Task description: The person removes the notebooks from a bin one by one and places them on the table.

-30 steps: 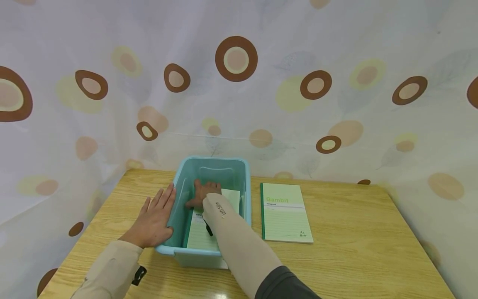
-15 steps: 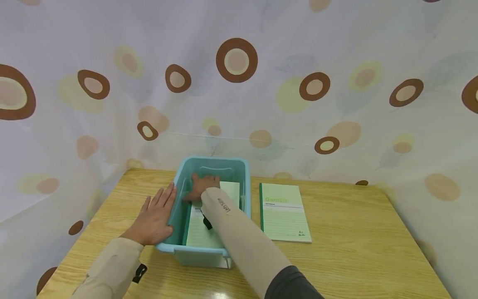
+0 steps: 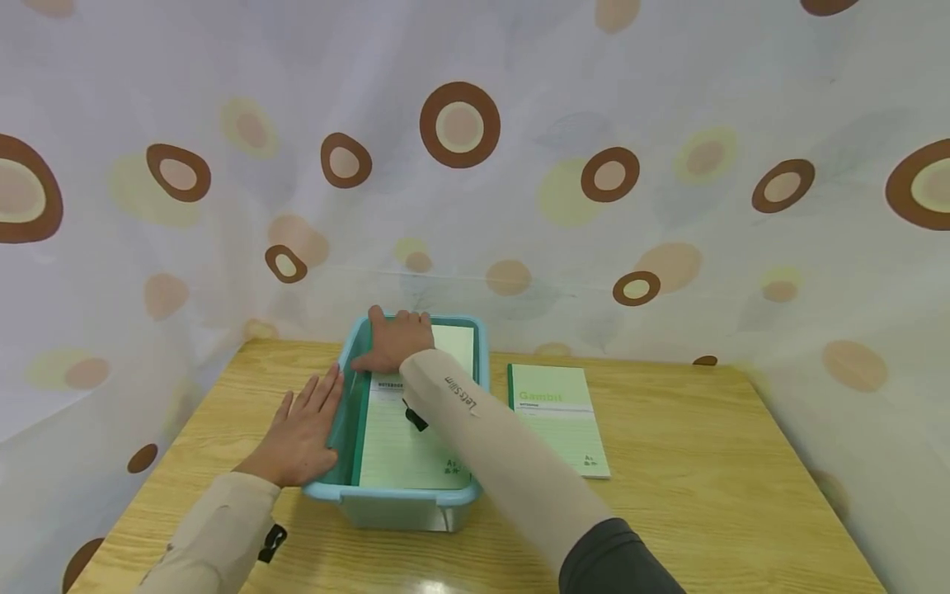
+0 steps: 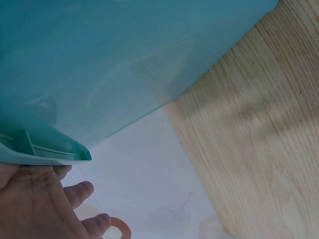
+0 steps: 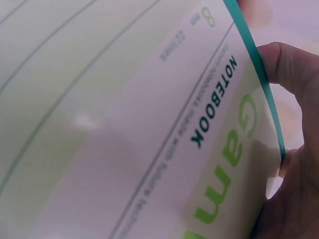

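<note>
A light green notebook (image 3: 401,454) with a dark green spine fills much of the blue plastic bin (image 3: 401,513) in the head view. My right hand (image 3: 398,341) grips its far end, level with the bin's far rim. In the right wrist view, the thumb and fingers of that hand (image 5: 294,99) hold the notebook (image 5: 124,124) at its green spine edge, cover showing. My left hand (image 3: 298,429) rests on the bin's left rim with fingers straight. From the left wrist, this hand (image 4: 37,209) lies under the rim, beside the bin's translucent wall (image 4: 124,64).
A second green notebook (image 3: 552,396) marked Gambit lies flat on the wooden table (image 3: 683,478), right of the bin. A patterned curtain (image 3: 534,231) hangs behind the table and along both sides.
My right hand has risen out of the bin toward its far rim, bringing the notebook up with it. The left hand stays on the left rim.
</note>
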`<act>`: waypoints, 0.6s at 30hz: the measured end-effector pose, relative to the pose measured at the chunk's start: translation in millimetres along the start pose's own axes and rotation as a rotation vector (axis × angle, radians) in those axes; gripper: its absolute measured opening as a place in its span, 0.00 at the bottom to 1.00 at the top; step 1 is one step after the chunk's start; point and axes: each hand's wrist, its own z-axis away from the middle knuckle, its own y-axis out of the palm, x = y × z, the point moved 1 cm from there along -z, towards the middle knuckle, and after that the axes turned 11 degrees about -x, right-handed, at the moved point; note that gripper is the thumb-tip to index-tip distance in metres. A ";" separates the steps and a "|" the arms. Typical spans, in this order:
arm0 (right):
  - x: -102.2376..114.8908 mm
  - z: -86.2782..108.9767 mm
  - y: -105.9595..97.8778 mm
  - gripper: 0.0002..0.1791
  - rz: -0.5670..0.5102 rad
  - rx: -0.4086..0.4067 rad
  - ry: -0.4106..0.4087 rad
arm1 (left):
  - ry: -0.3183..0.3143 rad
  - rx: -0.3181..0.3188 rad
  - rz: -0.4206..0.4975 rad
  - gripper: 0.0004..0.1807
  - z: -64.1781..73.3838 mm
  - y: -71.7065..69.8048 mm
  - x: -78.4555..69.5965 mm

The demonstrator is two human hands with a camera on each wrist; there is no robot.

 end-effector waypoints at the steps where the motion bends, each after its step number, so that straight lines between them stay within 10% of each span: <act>1: -1.3 0.9 -7.6 0.42 -0.003 -0.014 -0.002 | 0.000 0.001 0.000 0.47 -0.2 0.2 -0.3; 18: -50.9 29.3 -139.3 0.37 -0.316 -0.160 0.071 | 0.000 -0.015 0.017 0.49 0.2 1.7 -1.3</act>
